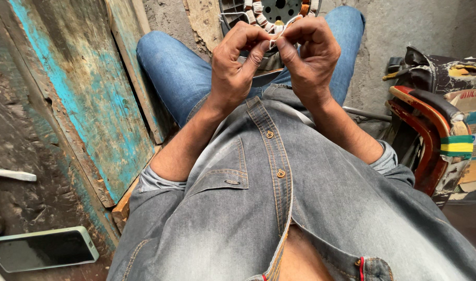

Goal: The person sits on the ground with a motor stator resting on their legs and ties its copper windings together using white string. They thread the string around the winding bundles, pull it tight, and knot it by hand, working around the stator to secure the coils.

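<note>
Both hands are raised at twelve o'clock in the view, over the person's knees, working a thin white wire (271,35) that runs from the wound motor stator (271,13) resting just beyond the fingertips at the top edge. The left hand (238,60) pinches the wire between thumb and forefinger, its other fingers curled in; the right hand (311,52) grips the same strand from the three o'clock side, so that the two sets of fingertips nearly touch. The stator's ring of copper-coloured coils shows only in part, cut off by the frame. The step in hand looks like dressing or twisting a lead end coming off the windings. The next move seems to call for a steady, fine pinch with little pull, since a thin lead could snap or drag a coil loose. At eight o'clock a phone (42,248) lies on the floor beside a worn blue-painted board (87,93), and at three o'clock stands a red curved frame (422,135) by cardboard boxes (469,104), all well apart from the hands.
</note>
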A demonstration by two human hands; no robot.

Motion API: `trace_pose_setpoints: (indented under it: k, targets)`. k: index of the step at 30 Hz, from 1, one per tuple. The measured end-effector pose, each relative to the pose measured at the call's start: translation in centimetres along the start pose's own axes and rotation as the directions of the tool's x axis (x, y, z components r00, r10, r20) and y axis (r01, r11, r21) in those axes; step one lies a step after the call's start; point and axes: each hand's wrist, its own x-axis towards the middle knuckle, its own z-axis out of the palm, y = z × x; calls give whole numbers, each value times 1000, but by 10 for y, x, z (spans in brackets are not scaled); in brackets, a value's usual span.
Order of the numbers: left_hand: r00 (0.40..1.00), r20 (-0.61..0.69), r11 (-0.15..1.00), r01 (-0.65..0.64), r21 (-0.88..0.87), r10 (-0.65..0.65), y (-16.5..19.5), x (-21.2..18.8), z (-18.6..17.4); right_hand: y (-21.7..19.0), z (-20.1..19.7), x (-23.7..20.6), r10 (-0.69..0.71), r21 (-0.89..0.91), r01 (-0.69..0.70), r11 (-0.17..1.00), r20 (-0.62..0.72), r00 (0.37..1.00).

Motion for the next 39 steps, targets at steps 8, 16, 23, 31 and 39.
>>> trace_pose_setpoints:
  k: [8, 16, 23, 31, 39]
  targets:
    - [999, -36, 998, -39, 39, 40, -5, 7, 29, 2, -38, 4, 47, 88, -40, 995, -77, 996]
    - [998, -45, 998, -35, 49, 38, -11, 16, 63, 2, -69, 6, 76, 122, -68, 990, -64, 995]
    - [991, -26, 991, -129, 45, 130, -16, 28, 83, 0, -92, 12, 99, 124, -92, 988, -50, 994]
    - [998, 16, 918, 68, -392, -67, -35, 39, 116, 0, -114, 22, 104, 109, -100, 989, -30, 994]
    - [989, 72, 879, 151, -453, -133, -50, 49, 127, 9, -131, 34, 72, 103, -69, 992, -25, 997]
